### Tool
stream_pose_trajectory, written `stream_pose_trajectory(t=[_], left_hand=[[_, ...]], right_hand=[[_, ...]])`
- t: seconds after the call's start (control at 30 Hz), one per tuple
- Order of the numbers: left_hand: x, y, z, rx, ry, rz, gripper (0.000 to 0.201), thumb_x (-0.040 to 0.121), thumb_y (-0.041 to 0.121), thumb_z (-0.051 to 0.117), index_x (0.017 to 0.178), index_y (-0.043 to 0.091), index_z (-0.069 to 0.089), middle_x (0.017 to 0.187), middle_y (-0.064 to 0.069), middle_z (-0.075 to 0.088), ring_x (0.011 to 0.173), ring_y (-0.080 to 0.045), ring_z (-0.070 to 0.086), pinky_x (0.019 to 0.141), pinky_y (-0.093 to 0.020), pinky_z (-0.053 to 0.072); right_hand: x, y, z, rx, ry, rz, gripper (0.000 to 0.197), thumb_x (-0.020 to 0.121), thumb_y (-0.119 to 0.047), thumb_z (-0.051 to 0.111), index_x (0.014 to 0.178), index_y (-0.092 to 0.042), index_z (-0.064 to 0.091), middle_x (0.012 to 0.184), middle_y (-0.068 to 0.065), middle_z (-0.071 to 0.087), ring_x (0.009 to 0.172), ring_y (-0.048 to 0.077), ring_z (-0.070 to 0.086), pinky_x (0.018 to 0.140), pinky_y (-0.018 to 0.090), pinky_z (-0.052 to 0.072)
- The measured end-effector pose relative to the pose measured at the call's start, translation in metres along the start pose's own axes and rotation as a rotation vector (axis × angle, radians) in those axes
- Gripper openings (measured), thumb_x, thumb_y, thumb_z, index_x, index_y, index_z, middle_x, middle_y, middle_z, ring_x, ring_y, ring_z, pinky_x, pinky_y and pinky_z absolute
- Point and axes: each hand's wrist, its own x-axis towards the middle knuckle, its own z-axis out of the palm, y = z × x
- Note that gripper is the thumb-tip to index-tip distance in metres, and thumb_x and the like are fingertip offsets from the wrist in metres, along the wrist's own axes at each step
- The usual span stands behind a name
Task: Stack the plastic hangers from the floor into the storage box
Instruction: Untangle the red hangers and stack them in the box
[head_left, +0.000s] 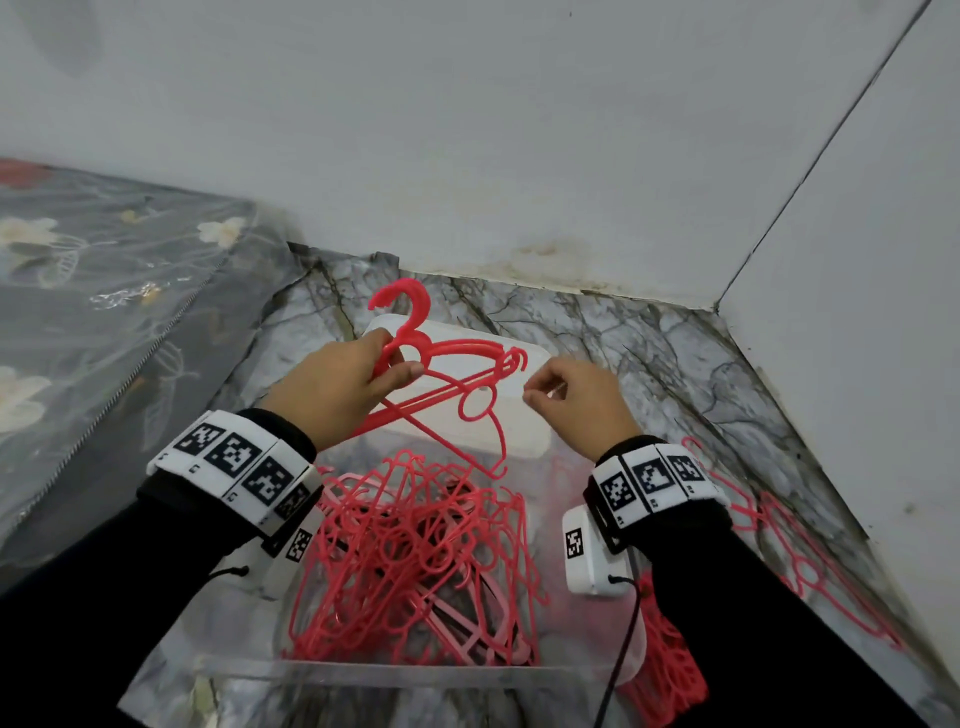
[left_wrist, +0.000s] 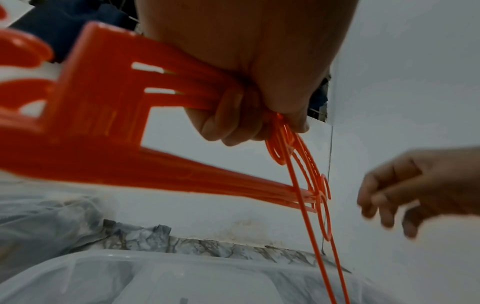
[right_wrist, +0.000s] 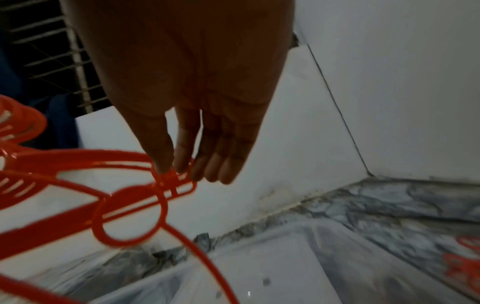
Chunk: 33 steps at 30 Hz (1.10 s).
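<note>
A small bundle of red hangers (head_left: 447, 374) hangs in the air above the clear storage box (head_left: 363, 670), its hooks pointing away from the person and its long bars running across from the left hand (head_left: 337, 395) toward the right hand (head_left: 576, 400). The box lies directly beneath both hands, already holding a loose tangle of stacked hangers (head_left: 415, 561), so the bundle need only go straight down. The left hand is clamped round the bundle's necks, just under the hooks, and carries all the weight. The right hand is at the far shoulder end with fingers loosely extended; its fingertips (right_wrist: 166, 166) seem to touch the end loops, though blur makes contact uncertain. More floor hangers (head_left: 810, 566) lie beyond the right wrist, outside the box.
</note>
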Motion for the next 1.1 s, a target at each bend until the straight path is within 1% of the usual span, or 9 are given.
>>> stream_pose_trajectory(t=[0.17,0.33,0.43,0.53,0.63,0.7,0.83,1.03,1.1], left_hand=[[0.002,0.003,-0.003,-0.195,0.034,-0.042,0.041,0.081,0.067,0.041,0.081,0.028,0.053,0.079,0.009,0.064,0.079,-0.014,0.062,0.072,-0.038,0.049],[0.004,0.006,-0.003,-0.241,0.103,-0.062,0.037,0.086,0.061,0.049,0.088,0.025,0.058,0.076,0.010,0.065,0.076,-0.011,0.063,0.069,-0.036,0.049],[0.005,0.003,-0.008,-0.178,0.253,-0.128,0.035,0.087,0.062,0.048,0.083,0.027,0.053,0.068,0.008,0.057,0.064,-0.007,0.054,0.057,-0.031,0.038],[0.006,-0.003,-0.016,-0.189,0.363,-0.240,0.040,0.091,0.062,0.041,0.088,0.023,0.051,0.075,0.003,0.056,0.073,-0.024,0.055,0.065,-0.034,0.035],[0.009,-0.011,-0.023,-0.201,0.452,-0.323,0.041,0.095,0.053,0.038,0.104,0.016,0.052,0.088,-0.004,0.055,0.092,-0.034,0.056,0.074,-0.037,0.035],[0.009,-0.015,-0.028,-0.193,0.471,-0.324,0.036,0.097,0.047,0.038,0.104,0.015,0.051,0.087,-0.005,0.056,0.092,-0.035,0.057,0.074,-0.039,0.036],[0.006,-0.015,-0.032,-0.160,0.400,-0.307,0.030,0.095,0.044,0.042,0.102,0.017,0.051,0.086,-0.005,0.057,0.088,-0.032,0.055,0.076,-0.040,0.038],[-0.001,0.005,-0.014,-0.236,0.137,-0.193,0.047,0.088,0.070,0.033,0.091,0.025,0.048,0.078,0.007,0.056,0.079,-0.021,0.053,0.071,-0.033,0.034],[-0.003,0.013,-0.005,-0.227,0.026,-0.128,0.059,0.079,0.080,0.027,0.093,0.027,0.047,0.082,0.007,0.059,0.079,-0.018,0.057,0.072,-0.034,0.039]], right_hand=[[-0.003,0.013,0.014,0.078,-0.187,0.193,0.038,0.089,-0.033,0.063,0.119,-0.011,0.057,0.112,-0.002,0.061,0.103,0.013,0.057,0.088,0.024,0.043],[0.001,0.000,0.016,0.424,-0.118,0.190,0.004,0.091,-0.018,0.061,0.095,-0.017,0.059,0.081,0.003,0.068,0.075,0.014,0.064,0.074,0.026,0.049],[0.001,-0.004,0.011,0.566,-0.060,0.157,0.012,0.092,-0.006,0.056,0.087,-0.014,0.062,0.068,0.001,0.063,0.052,0.006,0.057,0.055,0.020,0.048],[0.002,-0.005,0.003,0.629,0.013,0.164,0.015,0.090,-0.002,0.057,0.085,-0.013,0.064,0.070,0.002,0.062,0.045,0.006,0.053,0.042,0.019,0.043],[0.002,-0.007,-0.002,0.795,0.081,0.231,0.014,0.090,0.001,0.057,0.084,-0.010,0.063,0.071,0.006,0.063,0.044,0.005,0.052,0.042,0.017,0.043],[0.002,-0.012,-0.005,0.947,0.102,0.273,0.011,0.091,0.000,0.057,0.083,-0.006,0.062,0.072,0.009,0.062,0.046,0.006,0.055,0.047,0.017,0.048],[0.000,-0.027,-0.005,1.152,0.009,0.273,0.015,0.092,0.007,0.049,0.087,-0.002,0.061,0.079,0.013,0.062,0.058,0.015,0.064,0.062,0.024,0.058],[-0.013,-0.051,0.014,0.751,-0.049,0.084,0.009,0.085,0.000,0.065,0.084,-0.009,0.065,0.086,0.017,0.067,0.067,0.011,0.059,0.054,0.018,0.048],[-0.015,-0.055,0.021,0.700,-0.008,0.030,0.006,0.081,-0.004,0.071,0.081,-0.008,0.067,0.079,0.009,0.069,0.065,0.006,0.059,0.058,0.016,0.046]])
